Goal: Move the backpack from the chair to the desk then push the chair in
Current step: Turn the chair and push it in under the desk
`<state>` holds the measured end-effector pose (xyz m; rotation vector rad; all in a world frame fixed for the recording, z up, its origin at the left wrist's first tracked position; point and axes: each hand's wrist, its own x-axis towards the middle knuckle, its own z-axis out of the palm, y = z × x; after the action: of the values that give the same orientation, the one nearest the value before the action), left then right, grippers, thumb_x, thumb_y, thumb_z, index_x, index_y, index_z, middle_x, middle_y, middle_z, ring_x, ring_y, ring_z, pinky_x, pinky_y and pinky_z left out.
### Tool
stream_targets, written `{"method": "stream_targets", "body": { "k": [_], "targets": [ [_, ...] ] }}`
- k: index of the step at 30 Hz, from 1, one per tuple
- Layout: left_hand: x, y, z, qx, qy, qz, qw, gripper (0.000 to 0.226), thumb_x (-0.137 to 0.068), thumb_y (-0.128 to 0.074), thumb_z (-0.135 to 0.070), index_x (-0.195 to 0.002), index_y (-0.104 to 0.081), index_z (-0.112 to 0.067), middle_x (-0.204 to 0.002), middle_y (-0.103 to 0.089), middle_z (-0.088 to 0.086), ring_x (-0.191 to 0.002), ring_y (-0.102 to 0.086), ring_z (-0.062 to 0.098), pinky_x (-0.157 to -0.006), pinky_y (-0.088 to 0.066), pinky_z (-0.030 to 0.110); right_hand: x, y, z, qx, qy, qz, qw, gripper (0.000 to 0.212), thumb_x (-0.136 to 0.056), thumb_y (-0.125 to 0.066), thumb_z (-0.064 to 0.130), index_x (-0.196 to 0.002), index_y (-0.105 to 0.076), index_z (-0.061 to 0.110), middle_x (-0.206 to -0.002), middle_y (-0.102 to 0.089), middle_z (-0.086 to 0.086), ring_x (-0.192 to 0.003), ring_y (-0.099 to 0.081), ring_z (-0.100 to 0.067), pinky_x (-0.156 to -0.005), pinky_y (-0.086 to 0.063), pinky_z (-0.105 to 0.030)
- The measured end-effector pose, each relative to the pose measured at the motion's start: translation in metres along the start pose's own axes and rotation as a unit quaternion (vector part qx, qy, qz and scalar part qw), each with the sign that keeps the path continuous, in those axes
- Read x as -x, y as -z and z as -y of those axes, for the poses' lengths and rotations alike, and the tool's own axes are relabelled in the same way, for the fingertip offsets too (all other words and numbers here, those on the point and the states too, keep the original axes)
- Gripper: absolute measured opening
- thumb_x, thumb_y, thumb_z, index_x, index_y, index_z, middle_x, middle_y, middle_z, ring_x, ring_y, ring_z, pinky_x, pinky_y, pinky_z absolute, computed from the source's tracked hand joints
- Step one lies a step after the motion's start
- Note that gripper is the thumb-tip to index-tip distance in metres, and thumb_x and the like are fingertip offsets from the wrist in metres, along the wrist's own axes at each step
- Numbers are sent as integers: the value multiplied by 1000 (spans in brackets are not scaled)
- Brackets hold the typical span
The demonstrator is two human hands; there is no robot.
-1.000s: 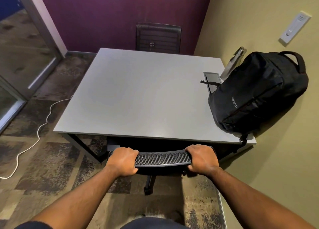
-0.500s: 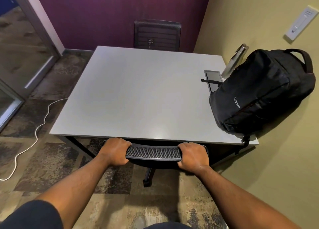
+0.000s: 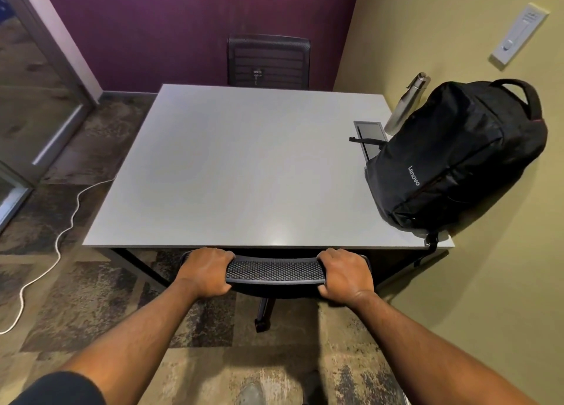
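- Two bare forearms reach forward from the bottom of the view, with a dark sleeve showing at the lower left corner.
- Left hand is curled closed over the left end of the chair backrest's top edge, fingers wrapped over the far side and thumb on the near side.
- Right hand grips the right end of the same mesh top edge in the same way, fingers folded over it.
- Only the chair's backrest rim and one caster leg on the patterned carpet show; the seat is hidden under the desk, and the backrest sits right at the desk's near edge.
- On the floor to the left, a white cable snakes across the carpet toward the desk's left side.
- Resting on the grey desk top at its right side, the black backpack leans against the olive wall, handle uppermost, with one strap hanging over the near right corner and another lying across a recessed panel in the desk.
- Just behind the backpack stands a steel bottle, close to the wall.
- Higher on that wall is a white switch plate.
- At the far side of the desk a second black chair stands against the purple wall.
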<state>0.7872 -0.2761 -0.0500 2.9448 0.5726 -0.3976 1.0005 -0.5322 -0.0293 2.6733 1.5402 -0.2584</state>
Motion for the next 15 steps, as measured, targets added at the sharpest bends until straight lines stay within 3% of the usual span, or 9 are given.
{"method": "stream_targets", "body": {
  "k": [6, 15],
  "targets": [
    [8, -2, -3, 34, 9, 3, 999, 43, -66, -59, -49, -107, -63, -34, -96, -71, -9, -91, -67, 18, -77, -55, 35, 10, 0, 12, -19, -10, 22, 1000, 50, -71, -59, 48, -116, -65, 29, -106, -70, 7, -98, -66, -18, -88, -56, -38],
    [41, -11, -20, -42, -38, 28, 998, 36, -69, -57, -47, -96, -61, -24, -90, -69, 1, -84, -65, 26, -71, -53, 38, 44, -7, 18, -3, -13, 33, 999, 57, -68, -60, 47, -122, -65, 29, -109, -73, 6, -102, -67, -19, -94, -55, -38]
  ]
}}
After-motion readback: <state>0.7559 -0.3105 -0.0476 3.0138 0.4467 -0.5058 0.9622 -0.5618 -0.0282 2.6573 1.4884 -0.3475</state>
